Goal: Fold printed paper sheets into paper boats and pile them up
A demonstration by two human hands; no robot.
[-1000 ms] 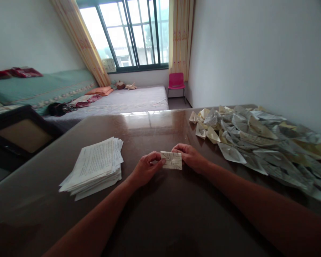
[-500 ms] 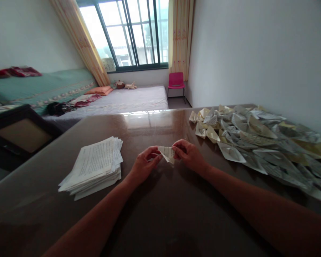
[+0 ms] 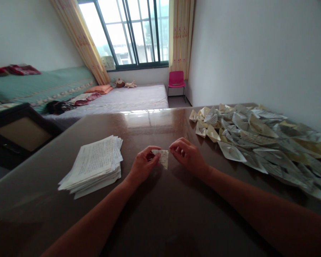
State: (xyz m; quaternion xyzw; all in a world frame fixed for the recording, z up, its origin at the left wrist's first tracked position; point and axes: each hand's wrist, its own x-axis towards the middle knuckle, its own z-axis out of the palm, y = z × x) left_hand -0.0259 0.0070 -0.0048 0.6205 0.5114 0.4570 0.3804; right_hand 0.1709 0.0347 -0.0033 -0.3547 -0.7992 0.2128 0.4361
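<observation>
A small folded piece of printed paper (image 3: 164,159) is pinched between the thumb and fingers of my left hand (image 3: 143,163), above the brown table. The paper shows a flat face with a straight top edge and a corner pointing down. Just to its right is my right hand (image 3: 186,155), its fingertips apart from the paper by a narrow gap. The fingers of that hand are loosely curled and slightly apart, with nothing visible in them.
To the left lies a stack of printed sheets (image 3: 96,166) on the glossy brown table (image 3: 144,214). A heap of folded paper boats (image 3: 256,132) covers the right side, near the wall. Beyond the table are a bed (image 3: 139,96) and a pink chair (image 3: 176,80).
My right hand has let go of the folded paper and its fingers have loosened. The paper has turned in my left hand, and its flaps now lie together as one flat face.
</observation>
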